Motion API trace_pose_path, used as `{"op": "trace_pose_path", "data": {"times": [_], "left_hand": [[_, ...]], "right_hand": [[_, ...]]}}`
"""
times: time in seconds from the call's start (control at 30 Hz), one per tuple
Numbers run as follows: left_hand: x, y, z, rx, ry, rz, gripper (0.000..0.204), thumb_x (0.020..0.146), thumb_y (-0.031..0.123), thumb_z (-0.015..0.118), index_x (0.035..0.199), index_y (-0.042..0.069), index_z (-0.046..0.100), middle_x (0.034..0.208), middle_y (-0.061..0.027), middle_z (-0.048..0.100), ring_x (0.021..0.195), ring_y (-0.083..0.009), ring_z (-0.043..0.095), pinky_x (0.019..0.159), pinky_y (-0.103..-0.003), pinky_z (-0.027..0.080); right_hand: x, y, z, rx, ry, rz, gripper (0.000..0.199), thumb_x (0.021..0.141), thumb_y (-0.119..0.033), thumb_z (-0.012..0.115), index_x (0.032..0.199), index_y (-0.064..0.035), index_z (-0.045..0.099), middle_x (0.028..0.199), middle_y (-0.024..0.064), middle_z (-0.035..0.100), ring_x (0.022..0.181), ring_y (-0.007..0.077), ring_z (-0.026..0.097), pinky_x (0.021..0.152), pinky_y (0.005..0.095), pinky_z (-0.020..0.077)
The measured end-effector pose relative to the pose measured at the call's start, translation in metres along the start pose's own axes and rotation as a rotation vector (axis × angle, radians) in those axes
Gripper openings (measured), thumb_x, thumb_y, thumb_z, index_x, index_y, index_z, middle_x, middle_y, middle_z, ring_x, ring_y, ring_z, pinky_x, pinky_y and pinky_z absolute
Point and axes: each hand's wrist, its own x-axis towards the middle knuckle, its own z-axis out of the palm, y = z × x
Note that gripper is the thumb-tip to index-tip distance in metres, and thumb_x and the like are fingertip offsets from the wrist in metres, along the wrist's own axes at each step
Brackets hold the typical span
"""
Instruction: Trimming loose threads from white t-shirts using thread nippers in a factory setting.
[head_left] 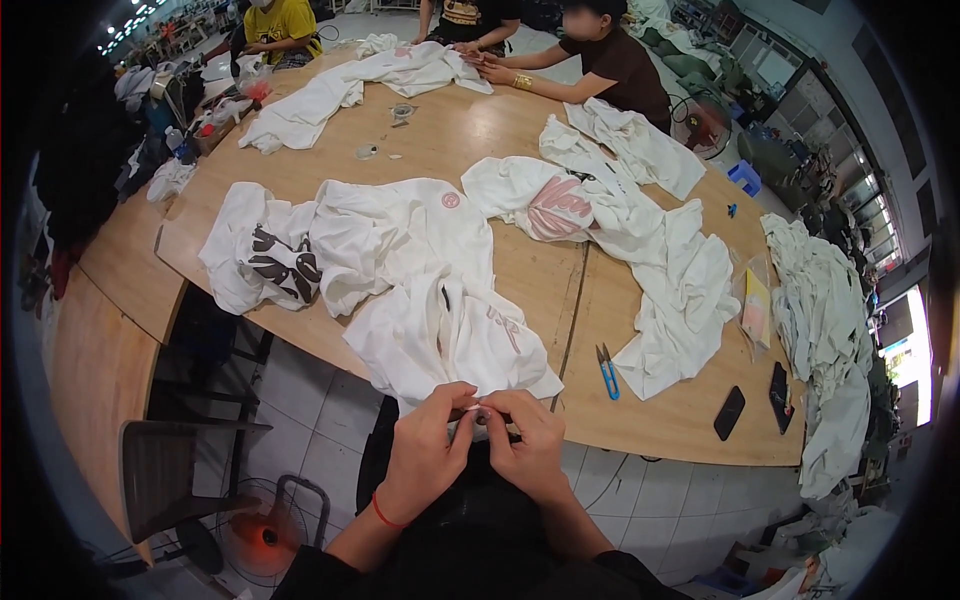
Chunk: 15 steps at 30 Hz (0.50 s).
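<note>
At the near table edge, my left hand (430, 440) and my right hand (524, 445) are close together, fingertips pinched on the near edge of a white garment (410, 330). What lies right between the fingertips is too small to make out. This garment is crumpled on the table, with small pink lettering and a dark slit in its folds. Joined or overlapping behind it, more white cloth (400, 225) bears a round pink mark and a dark print at the left. To the right, another white garment (660, 260) carries a large pink print.
Blue-handled thread snips (608, 373) lie right of my hands. Farther right are a black phone (729, 412), a second dark object (781, 398), a plastic bag (756, 305) and a heap of white cloth (815, 330). People work across the table (440, 130). A fan (262, 535) spins at lower left beside a chair (180, 470).
</note>
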Motion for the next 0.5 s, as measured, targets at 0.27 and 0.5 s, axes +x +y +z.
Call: {"op": "trace_pose_path", "data": {"times": [0.27,0.5], "left_hand": [[0.001,0.009,-0.002,-0.045,-0.035,-0.007,0.027,0.095,-0.008,0.076,0.120,-0.005,0.067,0.100,-0.0185,0.081,0.095,-0.0285,0.084,0.081,-0.035,0.065],[-0.001,0.010,0.000,-0.083,-0.021,-0.014,0.026,0.094,-0.008,0.077,0.119,-0.005,0.068,0.100,-0.0185,0.081,0.095,-0.0277,0.084,0.083,-0.034,0.066]], "right_hand": [[-0.012,0.007,0.007,0.326,0.058,0.189,0.005,0.103,0.007,0.067,0.105,0.0045,0.070,0.108,0.0140,0.075,0.077,0.0129,0.072,0.067,0.0274,0.0573],[-0.023,0.018,0.013,0.802,0.035,0.412,0.007,0.111,0.001,0.059,0.115,0.0040,0.065,0.121,0.0141,0.070,0.072,0.0118,0.066,0.067,0.0249,0.0538]]}}
